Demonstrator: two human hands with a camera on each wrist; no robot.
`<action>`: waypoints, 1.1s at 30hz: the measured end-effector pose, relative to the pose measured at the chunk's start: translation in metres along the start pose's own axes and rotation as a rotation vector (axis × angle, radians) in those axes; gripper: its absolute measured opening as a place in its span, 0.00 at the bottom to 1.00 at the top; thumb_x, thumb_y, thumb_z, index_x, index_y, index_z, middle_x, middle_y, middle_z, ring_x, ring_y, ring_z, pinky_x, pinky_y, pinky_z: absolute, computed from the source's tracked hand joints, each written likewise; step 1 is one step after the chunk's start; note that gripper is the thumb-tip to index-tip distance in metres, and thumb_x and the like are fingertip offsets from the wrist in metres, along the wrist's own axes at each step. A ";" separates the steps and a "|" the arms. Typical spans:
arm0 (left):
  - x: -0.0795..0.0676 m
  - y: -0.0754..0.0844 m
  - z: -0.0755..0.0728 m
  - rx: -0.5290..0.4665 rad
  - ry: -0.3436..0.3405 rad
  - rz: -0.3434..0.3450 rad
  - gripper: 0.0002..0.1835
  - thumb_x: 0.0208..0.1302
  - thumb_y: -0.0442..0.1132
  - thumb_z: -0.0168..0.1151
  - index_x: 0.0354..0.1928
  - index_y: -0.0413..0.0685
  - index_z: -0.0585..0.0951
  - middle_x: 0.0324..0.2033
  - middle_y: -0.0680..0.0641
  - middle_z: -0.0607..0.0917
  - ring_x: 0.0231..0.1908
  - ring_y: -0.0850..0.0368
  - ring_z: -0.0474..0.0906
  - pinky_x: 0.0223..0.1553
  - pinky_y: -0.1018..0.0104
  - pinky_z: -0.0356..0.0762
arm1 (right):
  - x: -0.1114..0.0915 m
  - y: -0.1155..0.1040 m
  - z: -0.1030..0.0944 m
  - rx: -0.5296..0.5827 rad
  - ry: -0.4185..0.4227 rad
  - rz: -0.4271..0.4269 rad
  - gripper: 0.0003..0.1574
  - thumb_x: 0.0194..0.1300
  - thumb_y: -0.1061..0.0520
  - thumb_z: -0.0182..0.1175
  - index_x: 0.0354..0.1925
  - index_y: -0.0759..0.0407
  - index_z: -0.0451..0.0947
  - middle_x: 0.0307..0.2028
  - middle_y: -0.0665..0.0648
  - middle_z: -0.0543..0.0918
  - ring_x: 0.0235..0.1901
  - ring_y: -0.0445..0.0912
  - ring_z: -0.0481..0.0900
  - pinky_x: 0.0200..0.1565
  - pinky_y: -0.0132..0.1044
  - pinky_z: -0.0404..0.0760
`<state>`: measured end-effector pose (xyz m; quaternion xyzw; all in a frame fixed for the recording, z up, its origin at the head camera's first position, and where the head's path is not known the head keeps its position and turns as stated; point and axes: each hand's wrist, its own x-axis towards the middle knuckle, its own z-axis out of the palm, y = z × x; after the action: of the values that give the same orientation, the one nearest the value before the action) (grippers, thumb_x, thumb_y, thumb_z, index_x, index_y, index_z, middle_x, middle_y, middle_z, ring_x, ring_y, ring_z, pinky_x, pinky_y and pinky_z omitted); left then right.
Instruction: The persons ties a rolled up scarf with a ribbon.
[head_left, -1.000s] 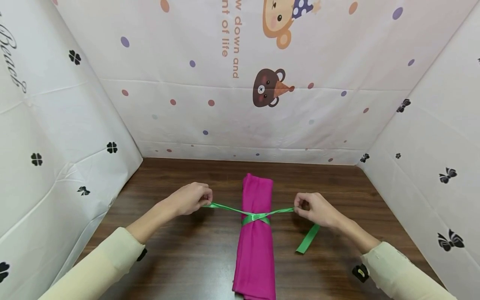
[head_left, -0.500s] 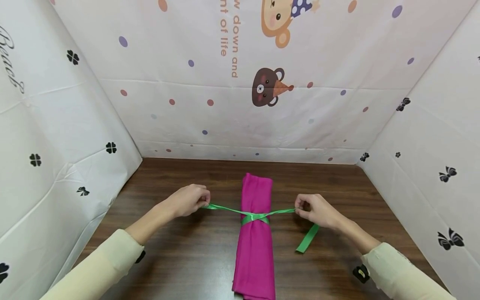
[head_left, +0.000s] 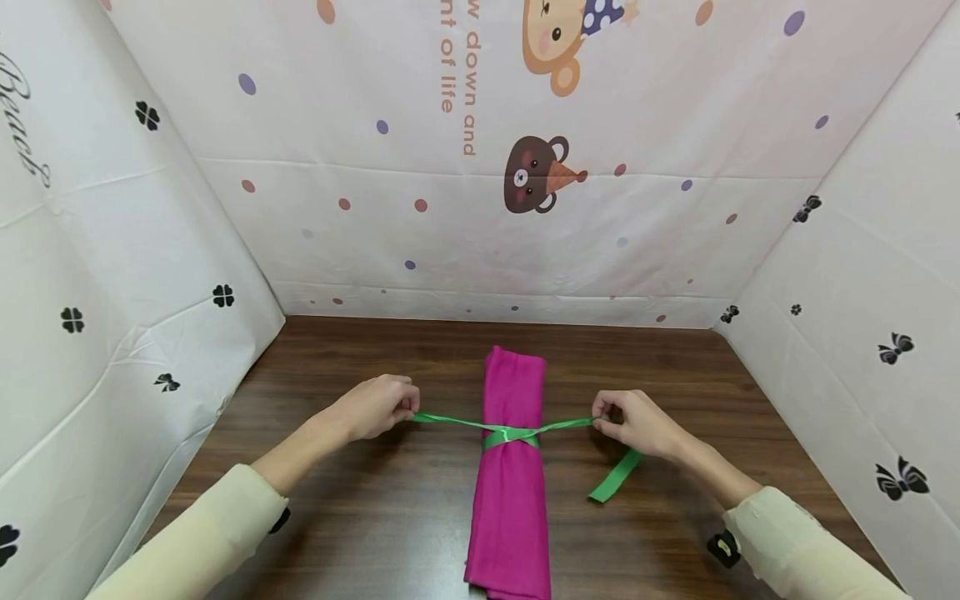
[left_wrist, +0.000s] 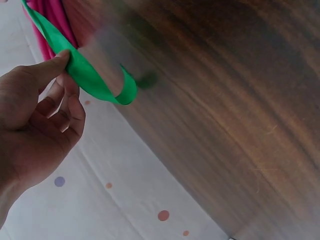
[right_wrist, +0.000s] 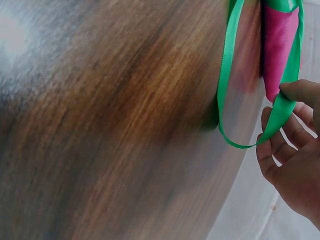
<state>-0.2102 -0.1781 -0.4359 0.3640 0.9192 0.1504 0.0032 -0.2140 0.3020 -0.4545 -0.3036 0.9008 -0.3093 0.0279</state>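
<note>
A folded magenta cloth [head_left: 510, 521] lies lengthwise on the table. Around its middle runs a green ribbon [head_left: 511, 435], its two ends crossing on top. My left hand [head_left: 377, 406] pinches one end to the left of the cloth; in the left wrist view thumb and fingers grip the ribbon [left_wrist: 89, 76], whose loose tip curls past them. To the right, my right hand [head_left: 637, 423] pinches the other end, and its tail hangs below the hand. Both stretches look drawn out between cloth and hands. In the right wrist view the ribbon [right_wrist: 283, 112] forms a long loop beyond the fingers.
The dark wooden table [head_left: 375, 517] extends on both sides of the cloth. White printed sheets enclose it at the back [head_left: 450, 242], left [head_left: 150, 250] and right [head_left: 847, 292].
My left hand has come slightly down toward me with its ribbon end. The right hand has shifted a touch to the right and down. The crossing on the cloth looks the same.
</note>
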 end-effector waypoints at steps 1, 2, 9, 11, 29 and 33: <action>0.000 0.000 0.001 -0.003 -0.001 0.000 0.08 0.69 0.32 0.72 0.36 0.52 0.84 0.35 0.57 0.80 0.32 0.65 0.75 0.35 0.66 0.78 | 0.000 0.000 0.000 0.004 -0.004 0.001 0.12 0.69 0.64 0.70 0.35 0.48 0.80 0.29 0.42 0.80 0.31 0.41 0.78 0.34 0.33 0.77; -0.001 0.000 0.002 -0.006 -0.004 -0.002 0.08 0.69 0.31 0.72 0.36 0.52 0.84 0.35 0.57 0.80 0.33 0.65 0.75 0.35 0.66 0.79 | -0.001 0.001 0.001 0.006 -0.007 0.002 0.12 0.70 0.64 0.70 0.35 0.48 0.80 0.29 0.43 0.80 0.31 0.41 0.78 0.34 0.33 0.77; -0.003 -0.002 0.006 -0.034 -0.023 -0.022 0.07 0.69 0.31 0.72 0.37 0.51 0.84 0.36 0.57 0.80 0.32 0.65 0.75 0.35 0.67 0.79 | -0.004 0.004 0.002 0.022 -0.023 -0.001 0.13 0.71 0.65 0.69 0.35 0.48 0.80 0.29 0.43 0.80 0.30 0.39 0.77 0.33 0.32 0.77; -0.004 -0.002 0.006 -0.036 -0.026 -0.023 0.07 0.69 0.31 0.72 0.36 0.51 0.84 0.36 0.57 0.80 0.32 0.65 0.75 0.34 0.67 0.79 | -0.005 0.005 0.002 0.024 -0.027 -0.003 0.12 0.71 0.65 0.69 0.35 0.48 0.80 0.29 0.43 0.81 0.30 0.39 0.77 0.33 0.32 0.77; -0.005 -0.009 0.007 -0.015 0.016 -0.007 0.11 0.68 0.30 0.73 0.33 0.55 0.83 0.34 0.60 0.80 0.31 0.68 0.73 0.33 0.68 0.77 | -0.009 0.009 0.003 0.008 -0.028 -0.032 0.12 0.70 0.66 0.69 0.35 0.49 0.80 0.29 0.43 0.80 0.30 0.38 0.77 0.32 0.33 0.78; -0.004 -0.010 0.006 -0.010 0.021 -0.020 0.10 0.67 0.30 0.73 0.33 0.54 0.84 0.33 0.60 0.80 0.30 0.67 0.73 0.33 0.67 0.77 | -0.010 0.011 0.002 0.003 -0.021 -0.034 0.13 0.70 0.65 0.69 0.34 0.48 0.80 0.29 0.43 0.80 0.30 0.38 0.77 0.32 0.33 0.78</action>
<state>-0.2129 -0.1857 -0.4450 0.3532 0.9220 0.1585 -0.0030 -0.2112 0.3131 -0.4640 -0.3218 0.8947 -0.3079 0.0325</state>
